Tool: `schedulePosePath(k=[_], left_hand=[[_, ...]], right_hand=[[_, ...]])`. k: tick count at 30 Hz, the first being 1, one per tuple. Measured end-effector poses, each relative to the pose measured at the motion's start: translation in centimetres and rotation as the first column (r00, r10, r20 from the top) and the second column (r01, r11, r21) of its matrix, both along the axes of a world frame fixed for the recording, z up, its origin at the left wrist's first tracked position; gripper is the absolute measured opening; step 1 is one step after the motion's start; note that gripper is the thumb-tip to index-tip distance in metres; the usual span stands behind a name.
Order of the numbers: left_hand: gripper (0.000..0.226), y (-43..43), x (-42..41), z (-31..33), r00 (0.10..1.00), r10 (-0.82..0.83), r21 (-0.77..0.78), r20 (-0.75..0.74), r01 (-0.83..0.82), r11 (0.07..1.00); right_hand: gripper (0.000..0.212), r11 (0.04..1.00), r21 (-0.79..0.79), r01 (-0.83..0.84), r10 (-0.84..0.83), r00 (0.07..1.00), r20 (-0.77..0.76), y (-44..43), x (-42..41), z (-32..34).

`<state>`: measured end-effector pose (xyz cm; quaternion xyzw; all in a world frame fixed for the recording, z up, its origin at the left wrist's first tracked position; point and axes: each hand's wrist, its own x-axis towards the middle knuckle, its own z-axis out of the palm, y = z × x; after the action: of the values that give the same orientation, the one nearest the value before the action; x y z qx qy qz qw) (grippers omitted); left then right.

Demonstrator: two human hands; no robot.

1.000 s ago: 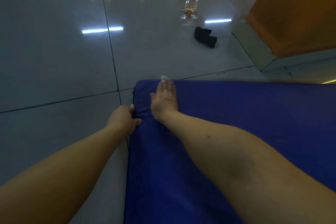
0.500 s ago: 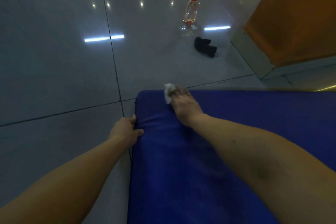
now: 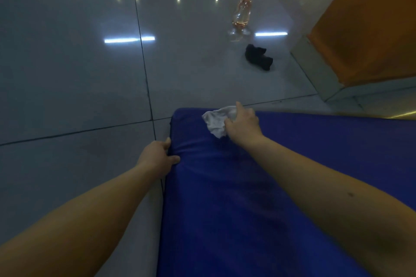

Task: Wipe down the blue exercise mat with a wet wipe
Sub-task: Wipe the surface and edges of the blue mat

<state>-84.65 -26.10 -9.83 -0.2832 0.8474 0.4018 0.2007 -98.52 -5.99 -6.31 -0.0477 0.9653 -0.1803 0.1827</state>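
Note:
The blue exercise mat (image 3: 281,186) lies on the tiled floor and fills the lower right of the head view. A crumpled white wet wipe (image 3: 216,122) sits near the mat's far left corner. My right hand (image 3: 244,122) lies on the wipe's right part and presses it onto the mat, with one finger reaching over the far edge. My left hand (image 3: 158,156) grips the mat's left edge, thumb on top and fingers round the side.
A clear spray bottle (image 3: 242,12) with a red and white trigger stands on the grey floor ahead. A small black cloth (image 3: 258,56) lies just in front of it. An orange block (image 3: 369,22) rises at the right, on a pale base.
My right hand has slid right along the mat's far edge, and more of the wipe now shows to its left. The left hand keeps its grip on the left edge.

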Motion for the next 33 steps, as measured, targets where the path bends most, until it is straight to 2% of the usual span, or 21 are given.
schedulePosePath(k=[1,3,6,10,12,14,18,19,21,24,27,29,31,33], left_hand=[[0.079,0.0,0.0,0.0,1.000,0.001,0.009,-0.003,-0.001,1.000],[0.079,0.0,0.0,-0.1,1.000,0.003,0.015,-0.008,-0.002,1.000],[0.080,-0.1,-0.1,-0.1,1.000,-0.006,0.006,-0.010,0.006,1.000],[0.079,-0.2,0.0,-0.3,1.000,0.011,0.016,-0.006,-0.011,1.000],[0.079,-0.1,-0.1,-0.3,1.000,0.009,0.000,-0.004,-0.009,1.000],[0.079,-0.2,-0.1,-0.2,1.000,0.003,-0.015,-0.001,-0.003,1.000],[0.079,-0.1,0.0,-0.1,1.000,0.021,-0.017,0.006,-0.021,1.000],[0.079,-0.1,0.0,0.0,1.000,0.029,-0.006,0.002,-0.029,1.000],[0.080,0.1,0.1,0.1,0.999,0.049,0.037,-0.006,-0.048,0.998],[0.079,0.2,0.2,0.2,0.998,0.065,0.064,-0.013,-0.064,0.996],[0.079,0.1,0.2,0.3,0.999,0.054,0.054,-0.010,-0.053,0.997],[0.078,0.2,0.2,0.4,0.999,0.048,0.051,-0.008,-0.048,0.998],[0.078,0.2,0.1,0.5,0.999,0.047,0.057,-0.010,-0.047,0.997],[0.077,0.3,0.1,0.6,0.999,0.046,0.051,-0.023,-0.045,0.998]], right_hand=[[0.063,0.992,0.079,-0.102,0.109,0.990,-0.094,-0.3,0.8,-0.3],[0.060,0.919,0.241,-0.312,0.345,0.933,-0.105,-0.5,2.7,-1.6],[0.070,0.945,0.204,-0.254,0.249,0.967,0.047,-1.1,3.6,-3.0],[0.066,0.949,0.264,-0.174,0.173,0.985,0.025,-3.5,2.3,-4.8],[0.065,0.943,0.254,-0.216,0.239,0.969,-0.063,-5.1,3.1,-5.7],[0.065,0.921,0.200,-0.335,0.361,0.926,-0.112,-6.6,4.3,-6.2],[0.060,0.807,0.180,-0.563,0.587,0.798,-0.135,-5.0,3.3,-6.2],[0.060,0.806,0.182,-0.563,0.590,0.789,-0.170,-3.7,2.5,-6.2],[0.061,0.868,0.214,-0.448,0.489,0.845,-0.215,0.4,0.5,-5.8],[0.070,0.907,0.383,-0.176,0.269,0.941,-0.204,8.2,-2.0,-4.8],[0.067,0.920,0.384,0.073,-0.010,0.987,-0.163,9.3,-2.3,-4.3],[0.060,0.951,0.303,0.060,-0.001,0.982,-0.190,5.5,-1.3,-4.9],[0.060,0.968,0.240,-0.075,0.134,0.961,-0.243,0.7,0.6,-6.1],[0.072,0.955,0.147,-0.258,0.290,0.920,-0.264,-3.9,3.0,-6.8]])
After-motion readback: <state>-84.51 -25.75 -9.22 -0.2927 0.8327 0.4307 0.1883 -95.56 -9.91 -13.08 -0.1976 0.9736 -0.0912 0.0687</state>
